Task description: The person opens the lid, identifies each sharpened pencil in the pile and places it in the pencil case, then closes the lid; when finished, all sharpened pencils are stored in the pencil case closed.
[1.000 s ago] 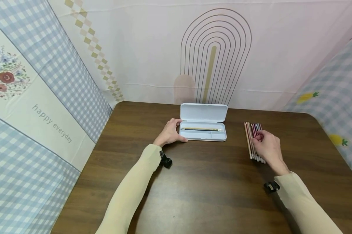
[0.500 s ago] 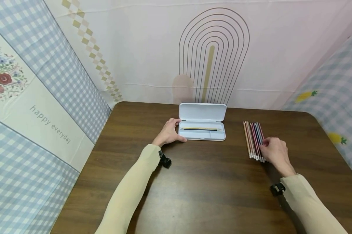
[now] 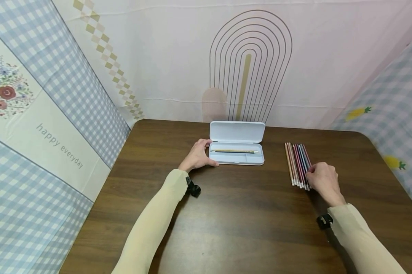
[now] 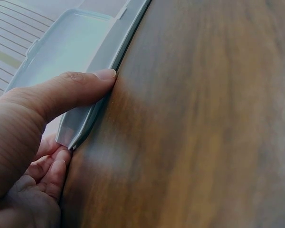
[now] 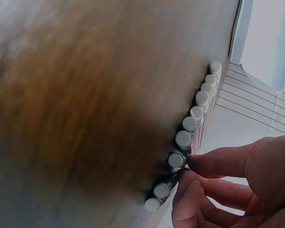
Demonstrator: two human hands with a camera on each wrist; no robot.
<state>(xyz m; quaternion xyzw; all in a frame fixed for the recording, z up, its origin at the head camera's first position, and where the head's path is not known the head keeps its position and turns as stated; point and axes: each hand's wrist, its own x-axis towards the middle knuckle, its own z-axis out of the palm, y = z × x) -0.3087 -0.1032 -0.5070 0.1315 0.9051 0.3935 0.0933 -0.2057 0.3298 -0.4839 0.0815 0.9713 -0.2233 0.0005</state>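
An opened light-blue pencil case (image 3: 255,159) stands near the table's back edge, lid raised. Inside it lie a yellow pencil and a dark pencil (image 3: 235,152). My left hand (image 3: 197,155) grips the left end of the case, thumb (image 4: 80,91) along its front edge and fingers at the end. To the right, several pencils (image 3: 295,163) lie in a row with white eraser ends towards me. At the row's right side my right hand (image 3: 324,180) pinches a pencil (image 5: 176,160) between thumb and index finger. Two more eraser ends (image 5: 157,197) show beyond its fingertips.
The brown wooden table (image 3: 226,228) carries both the case and the row. A pale curtain (image 3: 171,57) with printed arches hangs behind, and checked cloths (image 3: 38,228) hang at the left and right. Small black cameras (image 3: 193,188) are strapped to both wrists.
My right hand has shifted from over the pencils to the right side of the row, uncovering more of them. The left hand keeps its hold on the case.
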